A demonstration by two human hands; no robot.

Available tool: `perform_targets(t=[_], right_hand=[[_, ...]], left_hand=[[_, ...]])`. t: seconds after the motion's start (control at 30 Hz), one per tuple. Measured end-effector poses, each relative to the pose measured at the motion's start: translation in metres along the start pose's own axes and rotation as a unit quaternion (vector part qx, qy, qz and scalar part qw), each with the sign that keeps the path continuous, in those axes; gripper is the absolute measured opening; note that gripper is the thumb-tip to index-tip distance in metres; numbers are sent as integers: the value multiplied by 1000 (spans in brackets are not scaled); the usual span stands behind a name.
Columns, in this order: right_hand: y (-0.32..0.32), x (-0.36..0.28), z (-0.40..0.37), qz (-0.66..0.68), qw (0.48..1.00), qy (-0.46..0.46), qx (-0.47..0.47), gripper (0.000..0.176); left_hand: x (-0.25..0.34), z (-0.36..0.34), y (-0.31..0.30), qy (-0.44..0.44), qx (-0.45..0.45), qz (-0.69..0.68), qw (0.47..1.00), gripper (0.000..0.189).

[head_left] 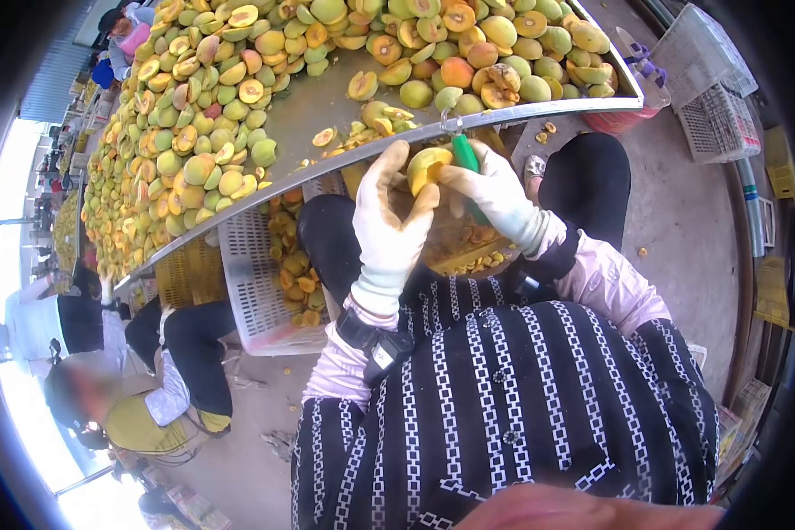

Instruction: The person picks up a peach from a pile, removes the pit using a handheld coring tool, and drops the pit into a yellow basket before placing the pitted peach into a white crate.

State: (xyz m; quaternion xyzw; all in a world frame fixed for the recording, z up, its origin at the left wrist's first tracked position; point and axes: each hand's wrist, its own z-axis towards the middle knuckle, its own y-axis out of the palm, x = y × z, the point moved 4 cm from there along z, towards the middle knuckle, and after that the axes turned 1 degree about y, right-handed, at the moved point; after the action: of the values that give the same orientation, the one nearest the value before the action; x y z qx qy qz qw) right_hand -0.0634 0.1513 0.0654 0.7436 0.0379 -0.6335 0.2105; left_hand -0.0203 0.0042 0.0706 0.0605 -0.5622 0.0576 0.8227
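Pinching a yellow fruit (427,166) in curled fingers of the left hand (387,210), just beside the tabletop (309,106); clasping a green-handled tool (464,153) in the right hand (496,193). Apparently working tool against fruit; next, probably needing a steady grip.

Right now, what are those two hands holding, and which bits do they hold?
The left hand holds a yellow fruit by its outer edge. The right hand grips a green handle, one end sticking out.
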Motion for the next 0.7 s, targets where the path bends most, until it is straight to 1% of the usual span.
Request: perform_targets(t=[0.03, 0.07, 0.1, 0.13, 0.17, 0.2, 0.27, 0.3, 0.33, 0.37, 0.4, 0.43, 0.47, 0.5, 0.53, 0.57, 0.6, 0.63, 0.67, 0.7], right_hand=[[1, 2, -2, 28, 999, 24, -16, 36], [4, 5, -5, 56, 997, 51, -34, 34], [8, 8, -8, 66, 994, 74, -43, 29], [10, 16, -9, 54, 994, 78, -62, 30], [13, 18, -12, 51, 993, 80, -73, 30], [16, 20, -15, 48, 992, 83, -82, 30], [10, 19, -18, -9, 992, 105, -74, 33], [6, 15, -22, -21, 995, 92, -44, 35], [4, 16, -21, -21, 995, 92, -44, 35], [2, 9, -19, -150, 988, -14, -36, 36], [1, 4, -19, -274, 954, -119, -29, 37], [0, 6, -18, -313, 937, -150, -34, 36], [-2, 4, -14, -311, 937, -156, -33, 36], [-8, 9, -9, -327, 944, -52, -12, 37], [-17, 14, -5, -339, 939, 51, 8, 37], [-30, 29, 2, -378, 926, -12, 6, 39], [-36, 36, 3, -396, 917, -55, 2, 42], [-37, 42, 3, -400, 916, -22, -17, 43], [-37, 49, 2, -402, 915, 14, -38, 44], [-38, 59, 3, -406, 912, 31, -59, 46]], left_hand=[[2, 2, -1, 71, -18, 90, 993, 50], [-1, 1, 1, 73, -19, 90, 993, 50], [-5, 1, 2, 36, 3, 25, 999, 48], [-9, 1, 1, -2, 26, -38, 999, 45], [-12, -1, 1, -69, 17, -89, 994, 40], [-10, -2, 0, -71, 19, -86, 994, 40], [-6, -4, -1, -87, 39, -119, 988, 37], [-4, -3, -3, -111, 57, -88, 988, 37], [-5, -2, -6, -111, 57, -88, 988, 37], [-5, -3, -10, -111, 41, -76, 990, 38], [-4, -4, -12, -110, 24, -65, 991, 38], [-2, -5, -14, -105, 12, -66, 992, 39], [4, -6, -20, -132, -27, -76, 988, 39], [16, -7, -36, -117, -9, -25, 993, 41], [29, -7, -56, -100, 10, 27, 995, 42], [35, -10, -87, -125, 30, 65, 989, 45], [35, -12, -123, -150, 51, 104, 982, 48], [36, -15, -156, -90, 49, 309, 946, 50], [35, -16, -176, -28, 45, 499, 865, 52], [32, -12, -186, -30, 68, 478, 875, 53]])
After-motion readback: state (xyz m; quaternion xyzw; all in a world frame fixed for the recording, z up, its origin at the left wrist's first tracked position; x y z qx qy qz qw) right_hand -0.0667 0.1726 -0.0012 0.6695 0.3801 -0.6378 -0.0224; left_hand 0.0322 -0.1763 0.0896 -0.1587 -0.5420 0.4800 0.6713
